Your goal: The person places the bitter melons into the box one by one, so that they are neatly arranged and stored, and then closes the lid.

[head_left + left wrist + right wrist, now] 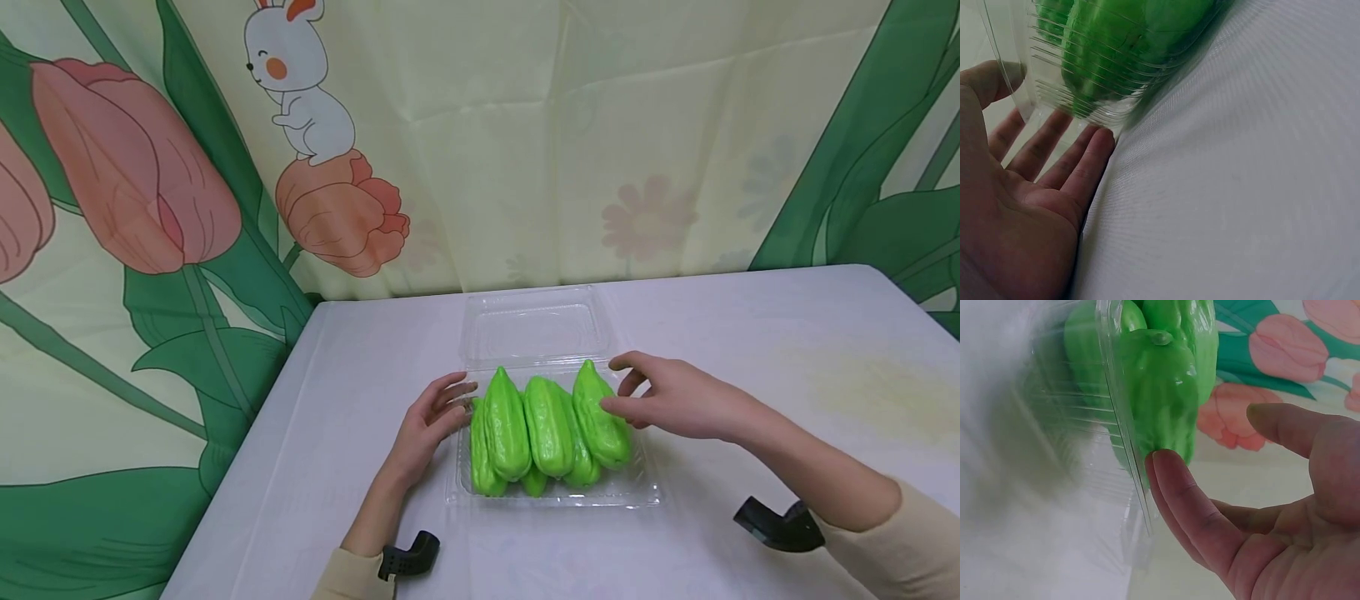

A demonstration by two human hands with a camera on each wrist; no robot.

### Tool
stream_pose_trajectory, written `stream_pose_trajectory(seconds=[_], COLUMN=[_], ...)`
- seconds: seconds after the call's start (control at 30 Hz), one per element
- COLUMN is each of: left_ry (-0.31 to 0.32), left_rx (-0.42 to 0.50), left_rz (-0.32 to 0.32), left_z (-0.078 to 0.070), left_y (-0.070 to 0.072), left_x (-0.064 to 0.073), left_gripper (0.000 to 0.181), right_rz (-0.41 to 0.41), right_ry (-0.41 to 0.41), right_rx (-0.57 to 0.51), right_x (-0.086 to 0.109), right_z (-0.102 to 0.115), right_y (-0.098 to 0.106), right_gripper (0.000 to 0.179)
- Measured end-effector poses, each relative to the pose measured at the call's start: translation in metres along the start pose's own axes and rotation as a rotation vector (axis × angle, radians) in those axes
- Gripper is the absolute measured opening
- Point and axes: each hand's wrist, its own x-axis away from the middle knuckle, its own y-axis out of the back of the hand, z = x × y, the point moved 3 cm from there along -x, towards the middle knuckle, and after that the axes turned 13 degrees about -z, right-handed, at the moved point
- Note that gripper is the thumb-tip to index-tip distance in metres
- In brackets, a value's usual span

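Observation:
Several bright green, ridged bitter melons (pixel 551 425) lie side by side, some on others, in a clear plastic clamshell box (pixel 637 492) on the table. Its lid (pixel 536 329) is folded back away from me. My left hand (pixel 423 425) is at the box's left side. In the left wrist view, its fingers (pixel 1085 169) lie loosely extended by the ribbed wall, with the thumb at the rim. My right hand (pixel 675 400) is at the right side, fingers bent slightly. In the right wrist view, fingertips (pixel 1169 465) are by the rim and the outermost bitter melon (pixel 1160 394); contact is unclear.
A white cloth covers the table (pixel 337 400). Behind it hangs a curtain (pixel 480 167) printed with tulips, leaves and a rabbit. A black wrist mount (pixel 411 557) sits on my left forearm and another black mount (pixel 780 527) on the right.

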Motion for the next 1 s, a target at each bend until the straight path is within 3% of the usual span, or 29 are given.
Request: stream_pose_trajectory(seconds=[0.43,0.73,1.0], left_ry=[0.011,0.015,0.003], left_rx=[-0.011,-0.012,-0.019], left_rz=[-0.007,-0.012,-0.009], left_z=[0.0,0.001,0.002], left_y=[0.0,0.0,0.0], left_x=[0.001,0.0,0.0], left_gripper=[0.052,0.053,0.053], right_rz=[-0.024,-0.015,-0.007], right_ry=[0.001,-0.014,-0.029], right_rx=[-0.032,-0.209,-0.226], right_x=[0.001,-0.003,-0.005], right_z=[-0.002,0.005,0.003], right_y=[0.006,-0.002,-0.007], right_gripper=[0.067,0.062,0.06])
